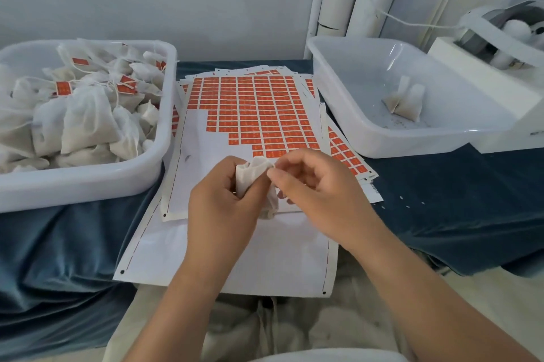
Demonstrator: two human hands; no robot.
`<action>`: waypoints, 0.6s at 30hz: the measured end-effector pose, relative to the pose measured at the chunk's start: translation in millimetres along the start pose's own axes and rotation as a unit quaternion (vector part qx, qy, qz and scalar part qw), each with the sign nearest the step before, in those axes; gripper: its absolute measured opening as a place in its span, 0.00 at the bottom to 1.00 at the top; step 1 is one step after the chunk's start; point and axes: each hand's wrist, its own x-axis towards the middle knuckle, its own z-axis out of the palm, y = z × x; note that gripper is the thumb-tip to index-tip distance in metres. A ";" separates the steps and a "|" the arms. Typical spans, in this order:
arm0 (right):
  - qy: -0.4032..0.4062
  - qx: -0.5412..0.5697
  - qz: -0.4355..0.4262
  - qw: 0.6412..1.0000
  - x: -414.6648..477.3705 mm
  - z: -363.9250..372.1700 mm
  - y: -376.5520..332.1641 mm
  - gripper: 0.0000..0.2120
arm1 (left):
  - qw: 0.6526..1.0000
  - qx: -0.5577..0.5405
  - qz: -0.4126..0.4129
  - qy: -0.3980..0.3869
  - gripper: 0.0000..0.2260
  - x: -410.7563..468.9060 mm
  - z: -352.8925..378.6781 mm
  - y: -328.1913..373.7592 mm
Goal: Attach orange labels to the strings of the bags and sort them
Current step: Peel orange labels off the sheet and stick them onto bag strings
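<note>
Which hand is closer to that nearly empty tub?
The right hand. The nearly empty tub sits just beyond it to the right, while the left hand is farther over, on the small bag's other side.

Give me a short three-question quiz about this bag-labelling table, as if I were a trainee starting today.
1. True or false: the bin on the right holds more bags than the bin on the left.
2. Which part of the top label sheet is already stripped of orange labels: A) the far edge, B) the near left part, C) none of it?
3. What do the left hand and right hand hold between them?

Key
1. False: the right bin holds only a couple of bags; the left is heaped.
2. B.
3. One small white bag, above the sheets.
</note>
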 end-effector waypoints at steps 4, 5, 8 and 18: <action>0.043 -0.009 -0.025 0.999 -3.2 -0.2 2.3 0.04 | 1.000 0.007 0.003 0.003 0.14 -0.8 -0.8 5.6; 0.042 -0.020 -0.025 0.999 -3.3 -0.5 2.4 0.04 | 1.000 0.009 0.000 0.000 0.14 -0.8 -0.9 6.8; 0.024 -0.021 -0.008 0.999 -3.3 -2.6 0.9 0.05 | 0.999 -0.018 -0.026 -0.030 0.10 1.0 -1.0 4.8; -0.202 0.403 0.220 0.865 0.2 -16.6 2.2 0.18 | 0.968 -0.125 -0.104 -0.191 0.09 3.2 -5.3 5.3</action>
